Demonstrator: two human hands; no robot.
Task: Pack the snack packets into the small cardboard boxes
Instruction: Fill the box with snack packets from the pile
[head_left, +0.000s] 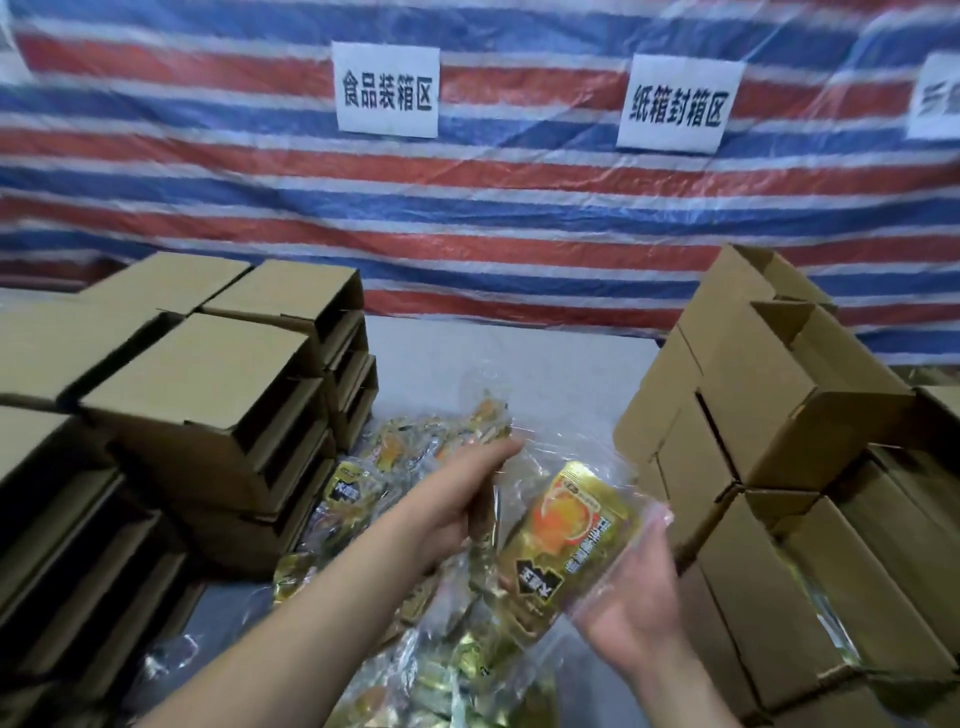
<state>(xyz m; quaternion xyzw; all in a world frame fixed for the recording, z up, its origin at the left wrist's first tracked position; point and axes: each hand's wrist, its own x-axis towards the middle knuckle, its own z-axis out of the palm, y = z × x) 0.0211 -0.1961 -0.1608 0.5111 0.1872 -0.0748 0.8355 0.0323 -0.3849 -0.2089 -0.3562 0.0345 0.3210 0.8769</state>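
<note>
A red, white and blue striped tarpaulin (519, 218) hangs behind a grey table (498, 353), with white paper signs (387, 89) fixed to it. Stacks of small brown cardboard boxes (208, 395) stand on the left, and more such boxes (769, 415) on the right. Between them lies a heap of gold foil snack packets (395, 462). The left hand (462, 499) has its fingers curled around crinkled clear plastic wrap (524, 467). The right hand (631, 587) holds one gold snack packet (569, 540) from below, fingers bent along its right edge. The packet's long axis runs from lower left to upper right, its printed face up, its far end pointing towards the right-hand boxes.
</note>
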